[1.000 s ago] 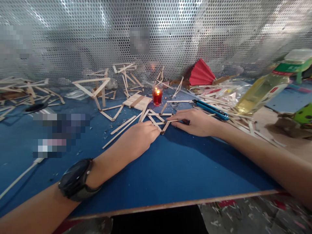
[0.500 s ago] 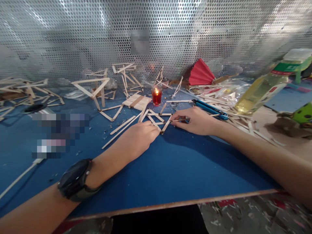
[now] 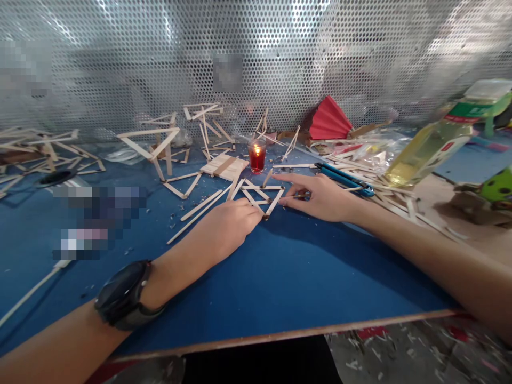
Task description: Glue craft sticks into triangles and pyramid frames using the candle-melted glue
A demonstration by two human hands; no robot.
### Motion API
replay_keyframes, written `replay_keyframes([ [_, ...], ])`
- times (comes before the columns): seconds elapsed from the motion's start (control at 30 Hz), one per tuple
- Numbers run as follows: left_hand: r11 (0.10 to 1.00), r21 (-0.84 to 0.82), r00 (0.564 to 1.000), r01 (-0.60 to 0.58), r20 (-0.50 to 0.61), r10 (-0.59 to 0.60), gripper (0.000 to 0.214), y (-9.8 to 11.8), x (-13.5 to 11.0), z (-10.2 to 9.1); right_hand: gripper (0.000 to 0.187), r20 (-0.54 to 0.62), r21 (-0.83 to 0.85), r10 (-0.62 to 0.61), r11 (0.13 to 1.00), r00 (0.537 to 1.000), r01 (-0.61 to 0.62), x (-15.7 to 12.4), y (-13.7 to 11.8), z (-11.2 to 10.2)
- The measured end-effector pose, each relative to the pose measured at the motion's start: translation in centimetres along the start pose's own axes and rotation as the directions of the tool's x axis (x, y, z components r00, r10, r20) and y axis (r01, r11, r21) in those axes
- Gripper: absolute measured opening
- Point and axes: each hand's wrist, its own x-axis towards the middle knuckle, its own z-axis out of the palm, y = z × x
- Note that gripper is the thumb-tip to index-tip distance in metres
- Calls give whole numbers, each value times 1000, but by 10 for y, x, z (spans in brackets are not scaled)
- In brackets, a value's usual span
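Note:
My left hand point(image 3: 230, 224) is closed at the left corner of a small wooden stick frame point(image 3: 274, 201), its fingertips hiding that part. The frame lies on the blue table, with triangles of flat sticks and dark joints. To its right, my right hand point(image 3: 316, 194) keeps a thin brownish stick point(image 3: 302, 197) between the thumb and curled fingers; most of that stick is hidden. The index finger reaches out near a short upright stick point(image 3: 267, 177) at the frame's back. A lit candle in a red glass point(image 3: 257, 158) burns just behind the frame.
A bundle of flat sticks point(image 3: 224, 167) lies left of the candle. A blue cutter point(image 3: 344, 179) rests on loose sticks at right, near a tilted bottle of yellow liquid point(image 3: 430, 144). More stick structures point(image 3: 166, 144) stand behind, before a perforated metal panel point(image 3: 276, 69).
My right index finger has lifted off the frame's right corner and stretched out toward the upright stick. My left hand has stayed in place.

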Motion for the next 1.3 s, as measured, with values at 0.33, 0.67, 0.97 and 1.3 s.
replay_keyframes([
  [0.33,997,-58,998,54,30,-53,45,0,-1,1,48,-37,-146,-166,976,985,159,1,0,4],
  [0.67,995,-53,990,84,115,-78,44,2,3,-4,23,-7,-64,-412,910,911,411,1,-2,10],
  [0.97,991,-72,983,109,158,-97,36,2,3,-4,24,43,-23,-420,907,907,421,1,-4,12],
  [1.3,996,-37,988,86,130,-81,44,3,3,-7,24,66,6,-435,900,898,436,1,-9,13],
])
